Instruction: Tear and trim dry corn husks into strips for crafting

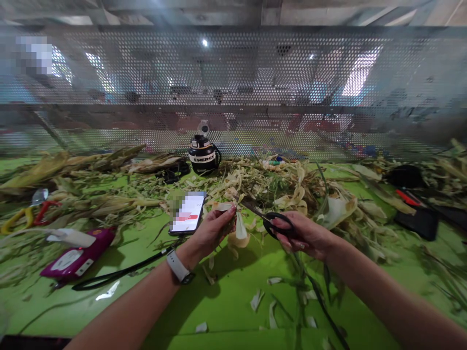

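My left hand (215, 228) is closed in a pinch on a pale piece of corn husk (240, 232) above the green table (233, 311). A white watch (178, 267) sits on that wrist. My right hand (304, 236) grips black-handled scissors (270, 218), fingers through the loops. Their blades point left toward the husk, close to the left fingertips. Small cut husk scraps (257, 299) lie on the table below both hands.
A phone (188, 214) with a lit screen lies just left of my left hand, a black cable (120, 273) running from it. A black bottle (202, 155) stands behind. Husk piles (292, 189) cover the back. A magenta device (78, 253) lies left, dark objects (418, 221) right.
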A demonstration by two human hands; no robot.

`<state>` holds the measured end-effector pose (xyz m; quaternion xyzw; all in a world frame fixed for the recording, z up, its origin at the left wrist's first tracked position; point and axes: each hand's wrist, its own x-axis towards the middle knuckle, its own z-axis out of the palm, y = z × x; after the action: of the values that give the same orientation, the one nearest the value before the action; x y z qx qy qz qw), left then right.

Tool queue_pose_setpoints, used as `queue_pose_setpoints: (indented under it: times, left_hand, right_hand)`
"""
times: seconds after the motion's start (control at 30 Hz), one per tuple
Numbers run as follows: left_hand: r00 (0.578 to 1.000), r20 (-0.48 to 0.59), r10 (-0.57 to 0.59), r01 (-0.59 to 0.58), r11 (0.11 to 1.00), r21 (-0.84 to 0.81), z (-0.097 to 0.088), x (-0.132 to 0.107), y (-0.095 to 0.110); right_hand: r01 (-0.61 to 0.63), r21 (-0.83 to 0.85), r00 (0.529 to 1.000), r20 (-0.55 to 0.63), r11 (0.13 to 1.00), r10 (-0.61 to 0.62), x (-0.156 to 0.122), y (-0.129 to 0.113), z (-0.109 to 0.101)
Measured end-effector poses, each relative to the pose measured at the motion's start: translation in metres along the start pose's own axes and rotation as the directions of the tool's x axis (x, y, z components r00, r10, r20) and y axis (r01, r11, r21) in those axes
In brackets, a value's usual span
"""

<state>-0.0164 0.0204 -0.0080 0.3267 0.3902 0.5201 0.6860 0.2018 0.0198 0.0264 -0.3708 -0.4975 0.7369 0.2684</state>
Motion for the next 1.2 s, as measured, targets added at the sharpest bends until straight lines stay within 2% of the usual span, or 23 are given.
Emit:
queue_pose_setpoints:
  times: [0.27, 0.43, 0.6, 0.8, 0.93, 1.2]
  left_hand:
    - [0.994, -0.095, -0.046, 0.039, 0.996, -0.077, -0.001, -0.001, 0.005]
    - [0.994, -0.107, 0.037, -0.049, 0.992, -0.115, -0.004, 0.004, 0.005]
    - [0.988, -0.148, 0.034, -0.057, 0.987, -0.152, -0.007, 0.008, 0.002]
    - [0.989, -0.143, -0.024, 0.011, 0.996, -0.091, 0.001, 0.000, 0.000]
    - [0.994, -0.110, -0.018, 0.010, 0.997, -0.074, 0.004, -0.002, -0.002]
    - [0.999, -0.039, 0.001, -0.003, 0.998, -0.062, 0.003, 0.001, -0.003]
  right_hand:
    - [0.092, 0.126, 0.994, -0.077, 0.988, -0.083, -0.001, -0.001, 0.001]
    - [0.018, 0.091, 1.000, -0.020, 0.996, -0.016, -0.005, 0.001, 0.005]
    - [-0.018, 0.116, 1.000, 0.025, 0.993, 0.016, -0.003, 0.009, 0.007]
    - [-0.042, 0.151, 0.996, 0.081, 0.988, 0.030, -0.001, 0.010, 0.013]
    - [-0.029, 0.147, 0.996, 0.084, 0.989, 0.017, -0.001, 0.011, 0.016]
    - [-0.004, 0.139, 1.000, 0.016, 0.990, 0.002, -0.001, 0.012, 0.019]
